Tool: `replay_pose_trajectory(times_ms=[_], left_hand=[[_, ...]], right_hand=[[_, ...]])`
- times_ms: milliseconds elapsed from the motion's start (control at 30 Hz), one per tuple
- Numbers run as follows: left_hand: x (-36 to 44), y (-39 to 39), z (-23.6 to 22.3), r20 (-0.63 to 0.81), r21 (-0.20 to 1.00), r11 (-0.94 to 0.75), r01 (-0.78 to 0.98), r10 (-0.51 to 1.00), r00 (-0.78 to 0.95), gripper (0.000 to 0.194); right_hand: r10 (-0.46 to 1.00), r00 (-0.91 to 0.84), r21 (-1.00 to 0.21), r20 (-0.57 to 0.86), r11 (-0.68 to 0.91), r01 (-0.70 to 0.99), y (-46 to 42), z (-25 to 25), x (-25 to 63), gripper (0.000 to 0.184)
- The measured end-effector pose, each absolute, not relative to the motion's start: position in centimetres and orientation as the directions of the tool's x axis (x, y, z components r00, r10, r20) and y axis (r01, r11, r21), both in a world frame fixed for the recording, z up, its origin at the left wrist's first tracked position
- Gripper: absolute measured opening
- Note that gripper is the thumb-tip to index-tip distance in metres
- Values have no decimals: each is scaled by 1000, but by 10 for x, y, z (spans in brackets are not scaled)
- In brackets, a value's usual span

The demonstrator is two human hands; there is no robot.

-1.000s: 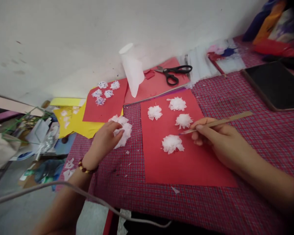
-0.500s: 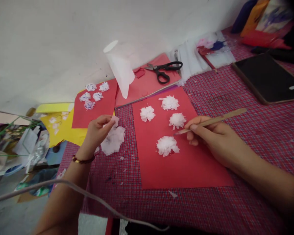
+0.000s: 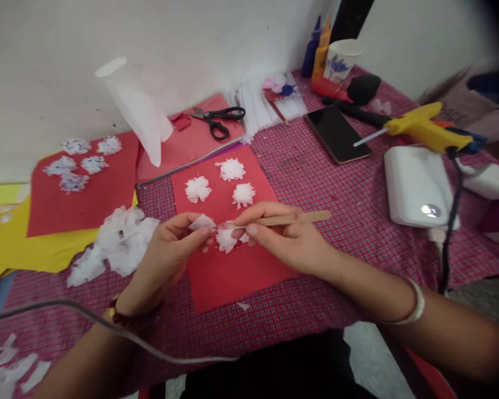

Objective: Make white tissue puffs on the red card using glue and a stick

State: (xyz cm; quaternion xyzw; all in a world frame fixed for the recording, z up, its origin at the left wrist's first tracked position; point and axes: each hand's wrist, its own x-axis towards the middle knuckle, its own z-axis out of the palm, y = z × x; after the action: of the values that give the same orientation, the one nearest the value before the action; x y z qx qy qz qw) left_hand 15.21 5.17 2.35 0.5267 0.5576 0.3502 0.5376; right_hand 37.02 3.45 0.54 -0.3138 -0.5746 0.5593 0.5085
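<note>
My left hand (image 3: pixel 174 249) pinches a small piece of white tissue paper (image 3: pixel 202 222) above the red sheet (image 3: pixel 237 282). In my right hand (image 3: pixel 289 238) is a thin wooden stick (image 3: pixel 307 217), its pointed end meeting the tissue near my left fingertips. Below my fingers a white tissue puff (image 3: pixel 225 242) lies on the red sheet, partly hidden by my right hand. Farther back on that sheet sit three more white puffs (image 3: pixel 232 169). A heap of loose tissue pieces (image 3: pixel 125 238) lies left of the sheet, just behind my left hand.
Blue-speckled puffs (image 3: pixel 95 164) rest on another red sheet (image 3: pixel 83 213) at left. Black-handled scissors (image 3: pixel 220 119) and a rolled white paper (image 3: pixel 137 111) lie behind. To the right are a phone (image 3: pixel 335 133), a yellow glue gun (image 3: pixel 428 127) and a white power bank (image 3: pixel 416 185). A cable (image 3: pixel 120 332) crosses in front.
My hands have come together above the front puff, bringing the tissue piece and the stick's tip together. The view has turned right, showing the glue gun and power bank.
</note>
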Motion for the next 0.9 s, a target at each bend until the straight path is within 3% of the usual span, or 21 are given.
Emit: replay_pose_trajectory(times_ms=[300, 433, 567, 900], left_hand=[[157, 42, 25, -148, 940, 70, 334, 966, 213, 11], [152, 42, 25, -185, 956, 107, 272, 942, 280, 22], [147, 44, 21, -233, 972, 214, 92, 911, 341, 35], [143, 49, 13, -260, 965, 258, 51, 907, 330, 23]], right_hand=[[905, -335, -965, 262, 248, -87, 34, 3, 366, 11], [908, -326, -964, 264, 260, -57, 34, 3, 367, 11], [908, -304, -957, 289, 282, -66, 35, 3, 367, 12], [923, -290, -961, 252, 203, -187, 36, 0, 368, 10]])
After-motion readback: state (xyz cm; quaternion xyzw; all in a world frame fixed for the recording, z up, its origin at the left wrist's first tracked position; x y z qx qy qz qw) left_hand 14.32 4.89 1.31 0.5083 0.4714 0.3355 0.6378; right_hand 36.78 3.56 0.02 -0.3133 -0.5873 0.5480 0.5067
